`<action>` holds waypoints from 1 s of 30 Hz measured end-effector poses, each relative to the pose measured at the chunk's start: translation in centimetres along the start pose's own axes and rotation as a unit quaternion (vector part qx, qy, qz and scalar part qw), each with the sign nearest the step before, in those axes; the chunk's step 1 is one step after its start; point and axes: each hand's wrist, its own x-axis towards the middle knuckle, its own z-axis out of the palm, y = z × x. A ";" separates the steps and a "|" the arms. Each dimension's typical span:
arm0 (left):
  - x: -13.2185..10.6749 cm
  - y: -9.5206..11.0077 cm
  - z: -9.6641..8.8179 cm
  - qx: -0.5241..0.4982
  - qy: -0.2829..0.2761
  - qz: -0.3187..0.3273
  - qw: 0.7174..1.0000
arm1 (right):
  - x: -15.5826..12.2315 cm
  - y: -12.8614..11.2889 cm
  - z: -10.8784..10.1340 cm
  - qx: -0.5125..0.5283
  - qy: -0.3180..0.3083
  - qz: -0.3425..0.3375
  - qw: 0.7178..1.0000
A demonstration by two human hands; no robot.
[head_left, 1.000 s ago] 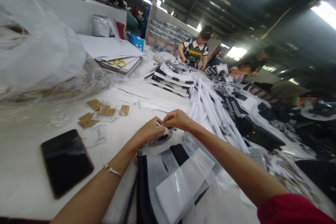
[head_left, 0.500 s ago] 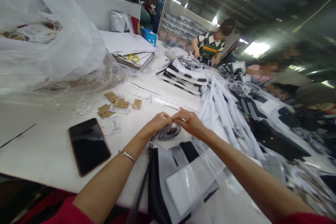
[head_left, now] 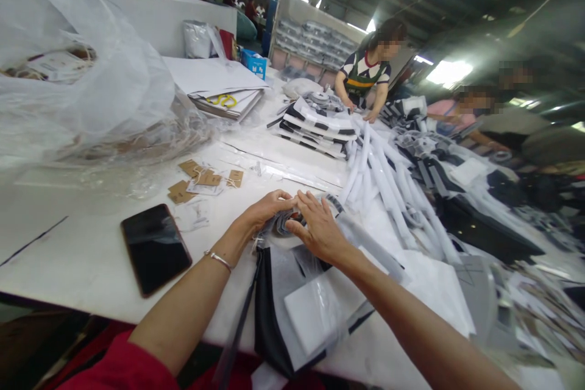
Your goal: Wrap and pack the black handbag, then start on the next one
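A folded black, grey and white garment (head_left: 292, 304) in clear plastic lies before me at the table's near edge. My left hand (head_left: 264, 209), a bracelet on its wrist, curls over the garment's collar (head_left: 283, 223) at the top end. My right hand (head_left: 320, 228) lies flat on the same spot with its fingers stretched out and together, pressing the collar down. The two hands touch each other over the collar. What the left fingers pinch is hidden under the right hand.
A black phone (head_left: 155, 247) lies left of my left arm. Brown paper tags (head_left: 201, 180) are scattered behind it. A big clear plastic bag (head_left: 77, 79) fills the left. Stacked striped garments (head_left: 320, 125) and white bagged ones (head_left: 388, 183) spread to the right. Other people work at the far end.
My hands were pinching something small together above the collar. Now they have come down onto the garment, and the right hand has opened flat.
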 end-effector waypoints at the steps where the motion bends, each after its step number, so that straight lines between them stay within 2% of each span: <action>1: 0.1 -0.1 0.0 0.000 0.001 0.002 1.000 | -0.1 -0.2 0.3 0.017 -0.006 0.017 1.000; 4: 0.4 -0.4 0.0 -0.002 0.013 0.024 1.000 | -0.4 -1.0 0.9 0.020 0.008 0.029 0.999; 9: 1.2 -1.0 -0.5 -0.003 0.023 0.050 0.999 | -0.7 -2.5 1.7 -0.077 0.076 -0.020 0.994; 13: 1.8 -1.4 -0.8 -0.008 0.033 0.064 0.997 | -0.9 -3.4 1.9 -0.109 0.079 -0.024 0.991; 19: 1.7 -1.2 -0.6 -0.003 0.051 0.059 0.997 | -0.9 -3.8 1.3 -0.075 0.074 -0.021 0.994; 23: 1.3 -0.7 -0.7 0.000 0.051 0.047 0.998 | -1.3 -3.5 1.0 0.020 0.095 -0.035 0.995; 25: 1.1 -0.4 -0.8 0.002 0.047 0.037 0.998 | -2.2 -2.9 0.0 0.078 0.144 -0.029 0.986; 27: 0.9 0.0 -0.9 0.007 0.043 0.026 0.999 | -3.9 -1.7 -1.9 0.124 0.212 0.002 0.969; 29: 0.7 0.4 -0.8 0.015 0.038 0.014 0.999 | -6.4 0.2 -4.5 0.162 0.265 0.079 0.947; 30: 0.5 0.7 -0.7 0.020 0.031 0.009 0.999 | -8.0 1.5 -6.0 0.179 0.282 0.140 0.932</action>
